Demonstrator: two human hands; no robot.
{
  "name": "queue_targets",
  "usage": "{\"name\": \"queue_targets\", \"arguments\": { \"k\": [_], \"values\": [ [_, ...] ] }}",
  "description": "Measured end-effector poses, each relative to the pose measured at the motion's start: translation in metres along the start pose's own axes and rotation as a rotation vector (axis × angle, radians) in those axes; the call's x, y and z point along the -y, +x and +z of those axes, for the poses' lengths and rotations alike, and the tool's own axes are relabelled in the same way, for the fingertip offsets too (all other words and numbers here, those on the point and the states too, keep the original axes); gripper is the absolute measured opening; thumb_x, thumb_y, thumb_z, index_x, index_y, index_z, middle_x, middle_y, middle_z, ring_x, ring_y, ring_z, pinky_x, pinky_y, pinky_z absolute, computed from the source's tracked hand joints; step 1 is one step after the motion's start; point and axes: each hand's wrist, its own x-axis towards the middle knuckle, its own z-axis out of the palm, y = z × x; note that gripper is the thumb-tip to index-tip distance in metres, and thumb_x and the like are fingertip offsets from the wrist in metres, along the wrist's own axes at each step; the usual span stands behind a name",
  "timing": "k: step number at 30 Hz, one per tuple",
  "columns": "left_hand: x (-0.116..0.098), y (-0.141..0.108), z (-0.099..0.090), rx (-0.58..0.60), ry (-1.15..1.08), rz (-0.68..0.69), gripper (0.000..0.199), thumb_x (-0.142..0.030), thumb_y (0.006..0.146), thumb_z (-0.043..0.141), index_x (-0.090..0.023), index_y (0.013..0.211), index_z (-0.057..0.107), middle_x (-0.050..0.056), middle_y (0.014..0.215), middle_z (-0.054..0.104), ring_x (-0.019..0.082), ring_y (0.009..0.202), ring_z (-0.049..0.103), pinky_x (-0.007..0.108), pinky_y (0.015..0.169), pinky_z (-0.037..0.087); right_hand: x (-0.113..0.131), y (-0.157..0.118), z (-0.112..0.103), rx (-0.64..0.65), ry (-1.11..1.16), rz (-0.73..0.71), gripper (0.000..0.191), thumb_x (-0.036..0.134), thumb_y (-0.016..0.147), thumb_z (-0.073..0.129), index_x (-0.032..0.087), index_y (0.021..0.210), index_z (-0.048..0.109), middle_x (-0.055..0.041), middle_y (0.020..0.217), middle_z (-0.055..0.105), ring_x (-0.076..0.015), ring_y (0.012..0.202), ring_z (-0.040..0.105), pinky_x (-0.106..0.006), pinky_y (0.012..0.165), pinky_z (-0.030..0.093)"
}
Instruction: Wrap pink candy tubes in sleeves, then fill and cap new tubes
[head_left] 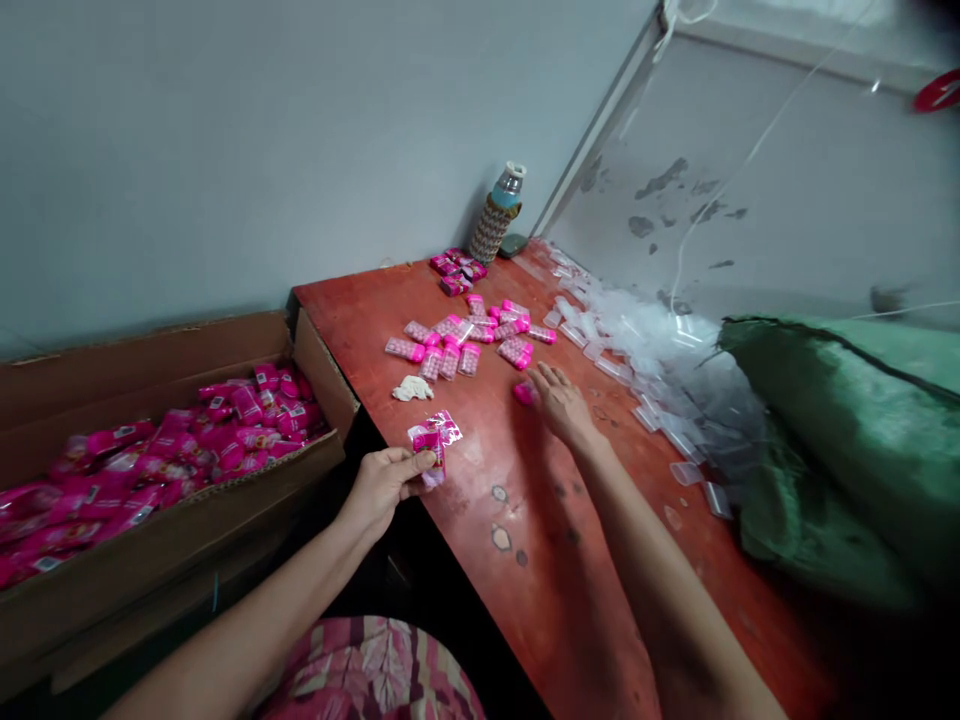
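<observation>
Between the thumb and fingers of my left hand (391, 478) is a small pink printed packet (433, 448), over the table's left edge. My right hand (556, 400) is over the red table (495, 590), its fingers extended beside a small pink piece (526, 394); whether they touch it is unclear. Beyond the hands lie several clear containers with pink caps and pink contents (449, 358). A crumpled white lump (412, 388) rests near the packet.
At left, a cardboard box (341, 390) holds many pink packets (247, 405). Clear plastic sleeves (637, 350) and a green sack (832, 460) lie at right. A bottle in a woven cover (495, 220) and pink boxes (456, 283) stand at the back.
</observation>
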Motion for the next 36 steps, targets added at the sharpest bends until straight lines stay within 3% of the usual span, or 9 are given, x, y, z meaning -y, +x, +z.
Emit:
{"name": "queue_targets", "arguments": {
  "k": [3,6,12,17,21,25,28,30,36],
  "values": [
    [-0.001,0.001,-0.002,-0.035,-0.099,-0.022,0.026,-0.027,0.054,0.078,-0.007,0.059,0.063,0.006,0.057,0.065,0.011,0.049,0.059,0.019,0.045,0.049,-0.017,0.008,-0.002,0.162,-0.099,-0.074,0.038,0.012,0.084,0.037,0.020,0.119,0.049,-0.0107,0.127,0.049,-0.0247,0.119,0.038,-0.037,0.087,0.036],
    [-0.002,0.002,-0.002,-0.075,-0.258,-0.025,0.017,-0.020,0.061,0.074,-0.008,0.069,0.064,0.005,0.063,0.066,0.011,0.051,0.060,0.019,0.046,0.050,-0.014,-0.002,-0.002,0.197,-0.086,-0.102,0.024,0.020,0.084,0.043,0.018,0.103,0.058,-0.0101,0.107,0.061,-0.0203,0.100,0.052,-0.028,0.078,0.039],
    [-0.005,0.004,0.004,-0.124,-0.442,-0.077,0.002,-0.013,0.073,0.063,-0.012,0.072,0.061,0.004,0.066,0.066,0.012,0.058,0.062,0.025,0.055,0.054,0.035,-0.060,0.000,0.159,0.084,0.057,0.032,0.039,0.088,0.036,0.017,0.100,0.055,-0.0057,0.075,0.063,-0.0185,0.066,0.059,-0.024,0.054,0.037],
    [-0.002,0.002,0.004,-0.118,-0.432,-0.049,0.003,-0.012,0.072,0.064,-0.011,0.073,0.061,0.004,0.070,0.067,0.013,0.059,0.063,0.026,0.057,0.054,0.079,-0.102,0.008,0.025,0.001,0.186,0.033,0.040,0.089,0.033,0.027,0.116,0.048,-0.0071,0.092,0.061,-0.0216,0.076,0.058,-0.026,0.055,0.035],
    [0.000,0.001,0.005,-0.134,-0.417,-0.009,0.010,-0.017,0.069,0.068,-0.012,0.074,0.062,0.003,0.066,0.065,0.011,0.054,0.060,0.024,0.053,0.053,0.084,-0.110,0.015,0.041,0.023,0.171,0.038,0.046,0.087,0.037,0.026,0.117,0.048,-0.0094,0.094,0.058,-0.0238,0.082,0.055,-0.028,0.059,0.037],
    [0.002,0.000,0.006,-0.149,-0.467,-0.024,0.011,-0.018,0.069,0.068,-0.013,0.075,0.062,0.003,0.068,0.065,0.012,0.057,0.061,0.025,0.056,0.054,0.088,-0.115,0.015,0.046,0.518,0.258,0.034,0.046,0.082,0.045,0.020,0.101,0.055,-0.0056,0.083,0.059,-0.0195,0.071,0.056,-0.027,0.057,0.040],
    [0.002,0.000,0.007,-0.148,-0.503,-0.051,0.010,-0.018,0.070,0.067,-0.012,0.077,0.062,0.004,0.072,0.067,0.013,0.062,0.064,0.027,0.059,0.055,0.110,-0.126,0.009,0.118,1.094,0.368,0.030,0.049,0.080,0.046,0.020,0.084,0.050,0.0026,0.060,0.053,-0.0121,0.046,0.049,-0.022,0.041,0.036],
    [0.002,-0.001,0.008,-0.152,-0.527,-0.060,0.010,-0.017,0.071,0.067,-0.012,0.078,0.062,0.005,0.074,0.067,0.014,0.064,0.064,0.028,0.060,0.055,0.130,-0.134,0.005,0.112,1.362,0.399,0.029,0.050,0.081,0.045,0.021,0.082,0.044,0.0040,0.060,0.052,-0.0095,0.041,0.046,-0.020,0.035,0.034],
    [0.003,-0.002,0.015,-0.110,-0.556,-0.048,0.009,-0.014,0.070,0.067,-0.011,0.074,0.060,0.004,0.069,0.066,0.014,0.060,0.063,0.024,0.055,0.054,0.175,-0.144,0.006,0.029,1.527,0.403,0.025,0.044,0.084,0.046,0.021,0.092,0.042,0.0029,0.068,0.056,-0.0079,0.043,0.052,-0.018,0.037,0.043]
  ]
}}
